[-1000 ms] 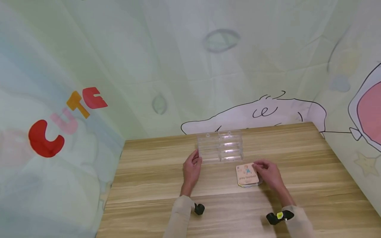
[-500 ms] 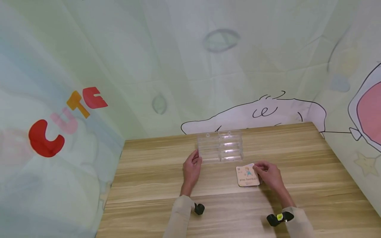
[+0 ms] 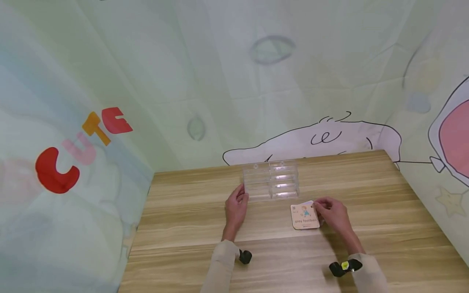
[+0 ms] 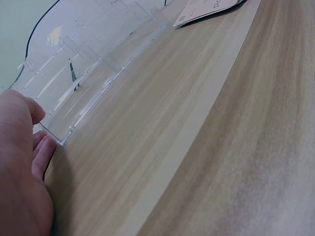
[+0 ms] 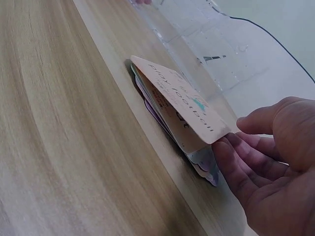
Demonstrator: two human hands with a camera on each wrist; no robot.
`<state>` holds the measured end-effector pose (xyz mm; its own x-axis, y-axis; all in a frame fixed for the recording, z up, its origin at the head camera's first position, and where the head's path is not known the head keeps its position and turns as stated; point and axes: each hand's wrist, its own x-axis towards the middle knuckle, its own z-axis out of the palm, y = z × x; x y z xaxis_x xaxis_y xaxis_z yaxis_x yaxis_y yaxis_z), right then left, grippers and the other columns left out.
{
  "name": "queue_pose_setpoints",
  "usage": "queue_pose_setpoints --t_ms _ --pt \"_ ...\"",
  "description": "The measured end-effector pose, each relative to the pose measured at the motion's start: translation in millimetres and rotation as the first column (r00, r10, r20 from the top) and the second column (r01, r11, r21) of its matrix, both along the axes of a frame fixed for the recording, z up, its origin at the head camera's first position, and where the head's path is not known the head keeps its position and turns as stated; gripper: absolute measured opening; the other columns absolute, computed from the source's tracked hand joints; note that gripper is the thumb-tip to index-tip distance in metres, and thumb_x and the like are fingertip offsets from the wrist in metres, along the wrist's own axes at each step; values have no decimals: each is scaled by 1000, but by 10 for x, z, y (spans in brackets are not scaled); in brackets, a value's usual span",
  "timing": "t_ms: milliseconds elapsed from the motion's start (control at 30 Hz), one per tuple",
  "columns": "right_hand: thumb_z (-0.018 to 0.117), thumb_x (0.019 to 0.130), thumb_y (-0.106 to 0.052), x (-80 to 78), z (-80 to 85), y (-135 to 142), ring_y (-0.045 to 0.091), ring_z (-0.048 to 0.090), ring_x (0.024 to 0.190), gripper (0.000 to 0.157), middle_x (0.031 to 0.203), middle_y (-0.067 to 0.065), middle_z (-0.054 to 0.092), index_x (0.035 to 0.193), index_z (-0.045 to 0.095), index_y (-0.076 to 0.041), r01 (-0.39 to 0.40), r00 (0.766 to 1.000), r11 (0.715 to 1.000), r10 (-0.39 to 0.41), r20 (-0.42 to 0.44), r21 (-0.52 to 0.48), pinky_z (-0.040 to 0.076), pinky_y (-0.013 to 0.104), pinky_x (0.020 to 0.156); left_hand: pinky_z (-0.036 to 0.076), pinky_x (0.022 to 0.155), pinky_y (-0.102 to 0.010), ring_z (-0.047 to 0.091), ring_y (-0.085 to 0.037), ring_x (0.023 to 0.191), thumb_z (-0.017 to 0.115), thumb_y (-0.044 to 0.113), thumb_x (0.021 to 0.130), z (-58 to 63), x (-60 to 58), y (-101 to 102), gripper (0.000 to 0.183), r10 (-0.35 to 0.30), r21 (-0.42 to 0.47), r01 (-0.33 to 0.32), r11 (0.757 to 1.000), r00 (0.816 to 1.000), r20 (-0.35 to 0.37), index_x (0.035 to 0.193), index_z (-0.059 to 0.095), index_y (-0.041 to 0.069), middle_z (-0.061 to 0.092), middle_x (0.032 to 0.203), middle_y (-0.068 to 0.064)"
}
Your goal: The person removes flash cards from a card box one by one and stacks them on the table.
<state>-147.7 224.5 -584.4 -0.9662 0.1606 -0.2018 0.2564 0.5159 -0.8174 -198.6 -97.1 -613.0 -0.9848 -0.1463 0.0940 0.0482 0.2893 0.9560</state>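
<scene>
A clear plastic rack (image 3: pixel 271 179) with tiered slots in two columns stands at the table's back. My left hand (image 3: pixel 236 207) holds its lower left edge; in the left wrist view the fingers (image 4: pixel 43 151) reach around the rack's corner. Right of centre lies a small stack of square cards, the top one a peach "play football" card (image 3: pixel 305 215) with a child drawn on it. My right hand (image 3: pixel 334 213) pinches that card's right corner. In the right wrist view the card tilts up, apart from the fanned cards (image 5: pixel 202 160) below it.
The wood-grain table (image 3: pixel 183 224) meets a printed cloth backdrop (image 3: pixel 227 81) right behind the rack. Another cloth wall with "CUTE" letters (image 3: pixel 56 171) rises at the left. Dark wrist cameras sit on both sleeves.
The top card has shifted slightly right and down over the stack, covering the lower cards' front edges. My right hand has moved very little; my left hand and the rack stay put.
</scene>
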Motion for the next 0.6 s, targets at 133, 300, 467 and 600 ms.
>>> queue_pose_setpoints --t_ms 133,300,467,600 --pt "63 104 -18 9 11 24 27 65 90 30 106 18 68 123 66 5 7 1000 1000 -7 4 -17 58 29 72 58 98 -36 69 -25 115 64 11 101 -12 -11 0 45 1 1 -1 1000 1000 -9 145 59 3 69 130 -14" --pt "63 104 -19 18 9 67 26 64 88 31 105 17 67 124 65 4 19 1000 999 -18 17 -28 58 28 69 58 98 -36 70 -24 114 65 12 101 -16 -17 3 45 5 1 -5 1000 1000 3 145 59 3 69 130 -13" --pt "63 104 -20 34 28 84 26 63 88 31 104 17 67 124 65 4 21 1000 1000 -20 24 -19 57 27 67 58 98 -36 70 -25 114 65 12 101 -15 -16 5 46 7 -3 -7 1000 1000 8 145 58 3 69 130 -14" --pt "63 104 -21 57 37 102 26 63 89 34 107 19 66 126 64 5 21 1000 1000 -21 21 -18 57 27 66 57 98 -36 69 -25 115 64 12 101 -16 -11 7 46 9 -2 -9 1000 1000 16 146 58 3 69 130 -14"
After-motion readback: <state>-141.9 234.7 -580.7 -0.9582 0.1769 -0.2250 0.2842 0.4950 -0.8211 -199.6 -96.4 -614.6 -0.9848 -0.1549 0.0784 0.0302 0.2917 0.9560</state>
